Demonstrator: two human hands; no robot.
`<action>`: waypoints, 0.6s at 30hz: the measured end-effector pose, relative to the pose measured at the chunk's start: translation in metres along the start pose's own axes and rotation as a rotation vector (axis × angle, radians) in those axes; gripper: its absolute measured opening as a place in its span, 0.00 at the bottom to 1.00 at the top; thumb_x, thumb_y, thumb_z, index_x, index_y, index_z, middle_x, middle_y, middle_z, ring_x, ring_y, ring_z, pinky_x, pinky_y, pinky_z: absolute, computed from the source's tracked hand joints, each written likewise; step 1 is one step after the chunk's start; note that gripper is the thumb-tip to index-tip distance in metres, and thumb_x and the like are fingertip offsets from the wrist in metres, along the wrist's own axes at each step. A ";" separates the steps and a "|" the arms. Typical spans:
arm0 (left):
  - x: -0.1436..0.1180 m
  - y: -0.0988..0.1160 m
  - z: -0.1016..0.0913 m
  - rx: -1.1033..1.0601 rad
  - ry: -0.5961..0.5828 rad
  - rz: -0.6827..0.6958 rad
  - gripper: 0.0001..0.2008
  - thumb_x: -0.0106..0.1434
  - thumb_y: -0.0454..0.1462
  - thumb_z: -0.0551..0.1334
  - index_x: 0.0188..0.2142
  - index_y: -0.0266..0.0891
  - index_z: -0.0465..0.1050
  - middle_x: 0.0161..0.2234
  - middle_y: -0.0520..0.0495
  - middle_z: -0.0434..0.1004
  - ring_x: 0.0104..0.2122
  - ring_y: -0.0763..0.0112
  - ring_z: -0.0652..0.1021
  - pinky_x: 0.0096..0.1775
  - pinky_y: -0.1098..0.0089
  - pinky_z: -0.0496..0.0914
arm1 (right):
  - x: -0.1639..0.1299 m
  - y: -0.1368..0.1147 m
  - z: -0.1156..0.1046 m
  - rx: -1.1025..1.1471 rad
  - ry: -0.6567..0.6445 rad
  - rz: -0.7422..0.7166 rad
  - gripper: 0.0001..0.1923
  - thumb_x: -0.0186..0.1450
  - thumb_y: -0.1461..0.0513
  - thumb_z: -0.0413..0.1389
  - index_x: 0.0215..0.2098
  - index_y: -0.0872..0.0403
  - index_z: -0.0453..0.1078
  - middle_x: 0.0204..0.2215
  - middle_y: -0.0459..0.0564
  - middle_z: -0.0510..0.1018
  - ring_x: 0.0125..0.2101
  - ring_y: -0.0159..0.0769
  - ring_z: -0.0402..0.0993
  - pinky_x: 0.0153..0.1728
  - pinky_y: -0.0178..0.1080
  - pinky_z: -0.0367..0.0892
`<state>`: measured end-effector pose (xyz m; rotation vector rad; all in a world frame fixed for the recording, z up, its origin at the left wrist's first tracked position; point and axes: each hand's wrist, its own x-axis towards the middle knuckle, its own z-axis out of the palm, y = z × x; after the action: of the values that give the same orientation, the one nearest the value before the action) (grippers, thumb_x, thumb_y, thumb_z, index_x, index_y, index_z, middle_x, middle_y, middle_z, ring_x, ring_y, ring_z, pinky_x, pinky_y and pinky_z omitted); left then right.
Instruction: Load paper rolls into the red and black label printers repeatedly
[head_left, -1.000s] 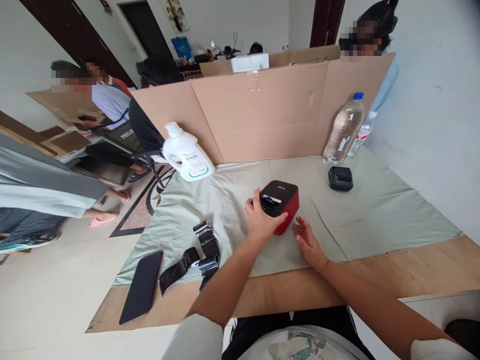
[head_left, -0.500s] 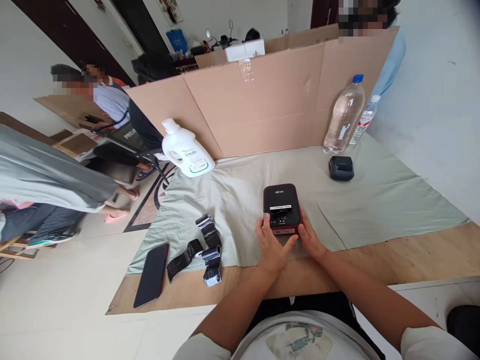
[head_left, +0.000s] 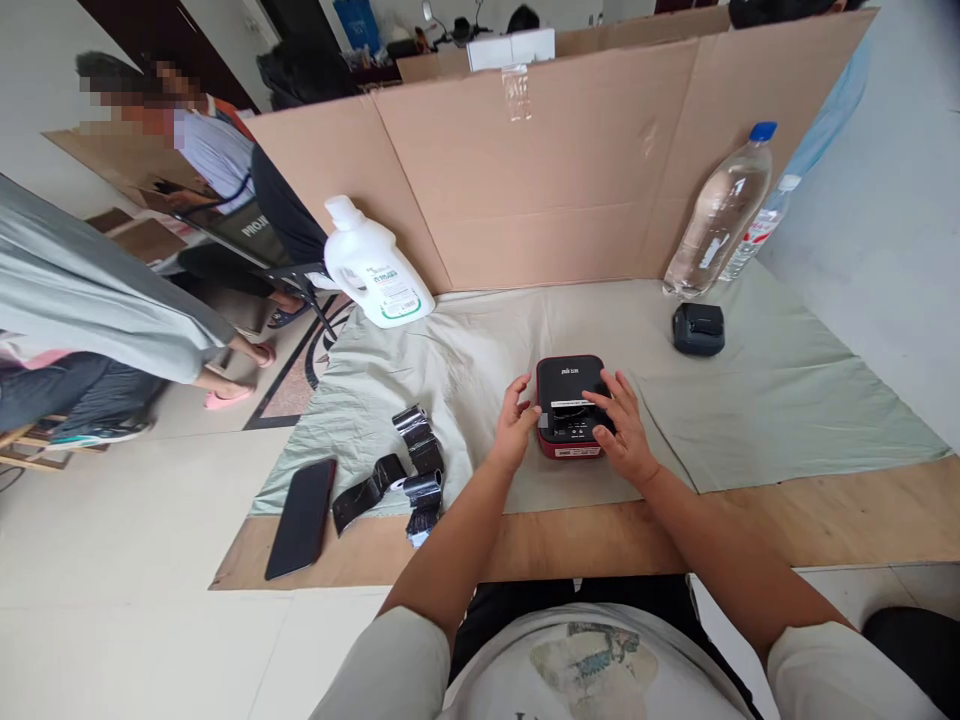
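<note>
Left hand [head_left: 514, 428] steadies the red printer [head_left: 570, 405]; right hand [head_left: 621, 425] lies loosely spread on top, likely pressing its lid.

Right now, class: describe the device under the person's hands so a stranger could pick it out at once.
Start at the cardboard screen, then come forward across the pale green cloth. Between the left hand and right hand sits the red-sided box; unlike the all-black device, its sides are red.

Matt plastic printer [head_left: 568, 400] on creased cloth [head_left: 750, 400] over wood tabletop [head_left: 825, 520].
</note>
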<state>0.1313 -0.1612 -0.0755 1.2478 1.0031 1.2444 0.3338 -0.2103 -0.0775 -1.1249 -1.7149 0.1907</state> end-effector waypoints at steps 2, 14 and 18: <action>0.009 -0.004 0.003 -0.162 -0.133 0.008 0.32 0.52 0.39 0.62 0.58 0.46 0.66 0.68 0.48 0.55 0.68 0.54 0.57 0.65 0.56 0.56 | 0.006 -0.004 0.000 -0.037 0.022 -0.075 0.18 0.70 0.49 0.50 0.47 0.50 0.73 0.64 0.54 0.65 0.69 0.54 0.49 0.64 0.63 0.54; 0.011 -0.014 0.005 -0.261 -0.304 0.092 0.40 0.53 0.42 0.66 0.65 0.49 0.55 0.71 0.46 0.47 0.70 0.50 0.51 0.67 0.52 0.52 | -0.015 -0.004 0.013 -0.183 0.163 -0.173 0.12 0.67 0.51 0.55 0.40 0.49 0.72 0.65 0.51 0.61 0.64 0.54 0.57 0.59 0.60 0.63; 0.010 -0.017 0.010 -0.239 -0.226 0.105 0.47 0.55 0.43 0.67 0.68 0.54 0.43 0.72 0.46 0.41 0.71 0.54 0.49 0.67 0.55 0.52 | -0.017 -0.004 0.016 -0.238 0.180 -0.134 0.13 0.67 0.50 0.56 0.39 0.49 0.72 0.67 0.52 0.57 0.65 0.56 0.55 0.60 0.61 0.61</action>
<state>0.1441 -0.1508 -0.0907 1.2330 0.6136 1.2317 0.3193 -0.2194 -0.0940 -1.1555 -1.6735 -0.1981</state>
